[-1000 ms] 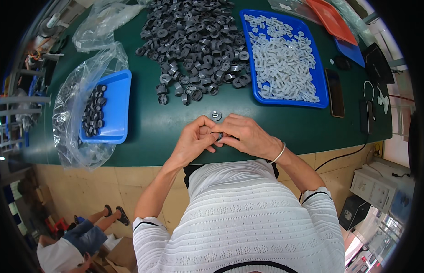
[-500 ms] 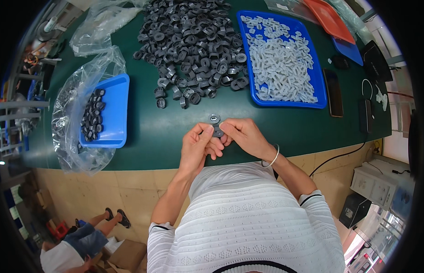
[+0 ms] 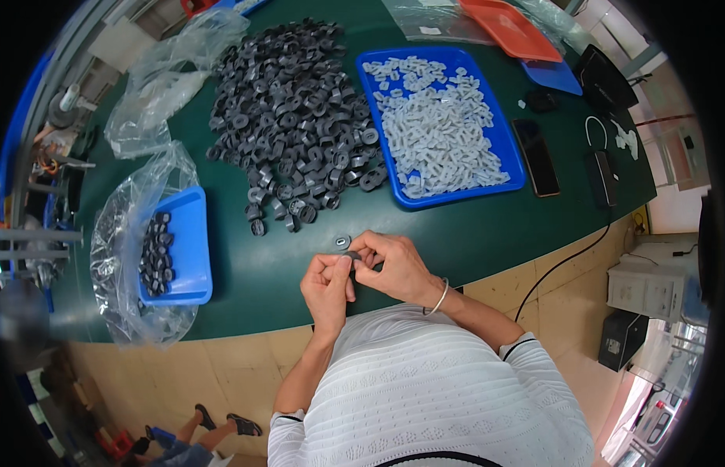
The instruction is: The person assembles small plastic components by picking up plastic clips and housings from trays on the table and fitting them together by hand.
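Note:
Close to the table's front edge, my left hand [image 3: 327, 292] and my right hand [image 3: 395, 268] meet, fingertips pinched around a small dark grey plastic part [image 3: 352, 255]. Fingers cover most of that part. Just beyond them a round dark grey part [image 3: 342, 242] with a light oval centre lies flat on the green table. Farther off is a large heap of similar dark grey round parts [image 3: 292, 124]. Right of the heap stands a blue tray [image 3: 413, 204] filled with small whitish plastic pieces [image 3: 436, 132].
At the left, a light blue tray [image 3: 193, 249] holding several dark parts sits partly inside a clear plastic bag [image 3: 113, 272]. To the right lie a phone [image 3: 536, 158], a black device with a cable [image 3: 602, 179] and an orange tray [image 3: 510, 31]. A person's feet [image 3: 242, 424] show on the floor.
The whole view has shifted and turned. Both hands still pinch the part, which is now tilted and more covered. The right fingers have come over its far side.

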`<state>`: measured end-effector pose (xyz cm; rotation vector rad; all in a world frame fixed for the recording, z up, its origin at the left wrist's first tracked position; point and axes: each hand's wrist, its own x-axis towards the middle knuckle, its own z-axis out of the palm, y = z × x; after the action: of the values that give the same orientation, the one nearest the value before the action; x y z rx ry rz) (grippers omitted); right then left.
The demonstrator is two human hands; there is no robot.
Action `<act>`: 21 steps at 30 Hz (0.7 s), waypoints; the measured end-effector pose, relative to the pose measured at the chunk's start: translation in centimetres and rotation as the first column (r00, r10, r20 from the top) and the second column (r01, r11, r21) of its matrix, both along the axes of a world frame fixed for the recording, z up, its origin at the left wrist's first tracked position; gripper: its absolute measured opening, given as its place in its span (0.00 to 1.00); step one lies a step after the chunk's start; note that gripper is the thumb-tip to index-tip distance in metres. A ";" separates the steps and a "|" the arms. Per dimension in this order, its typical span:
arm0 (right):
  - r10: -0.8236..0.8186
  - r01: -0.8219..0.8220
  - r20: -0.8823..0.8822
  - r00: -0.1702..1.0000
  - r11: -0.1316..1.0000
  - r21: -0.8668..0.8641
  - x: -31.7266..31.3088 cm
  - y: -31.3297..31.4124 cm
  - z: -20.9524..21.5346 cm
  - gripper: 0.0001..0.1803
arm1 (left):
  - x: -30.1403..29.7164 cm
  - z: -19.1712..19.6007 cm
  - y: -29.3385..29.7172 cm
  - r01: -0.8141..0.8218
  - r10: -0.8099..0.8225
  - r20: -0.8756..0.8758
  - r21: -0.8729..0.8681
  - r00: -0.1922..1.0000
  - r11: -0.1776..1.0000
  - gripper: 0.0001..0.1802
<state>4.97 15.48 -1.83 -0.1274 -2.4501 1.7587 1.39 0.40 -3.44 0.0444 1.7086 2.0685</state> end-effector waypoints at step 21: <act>0.042 0.128 -0.191 0.981 0.603 0.788 -2.5 11.3 1.3 0.04 | -3.6 -2.2 0.0 -0.084 -0.542 -0.587 -0.721 0.601 0.688 0.15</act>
<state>2.47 26.81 -0.49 0.0732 -2.7727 0.4550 -2.21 0.35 -5.62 1.0296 2.6962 1.0586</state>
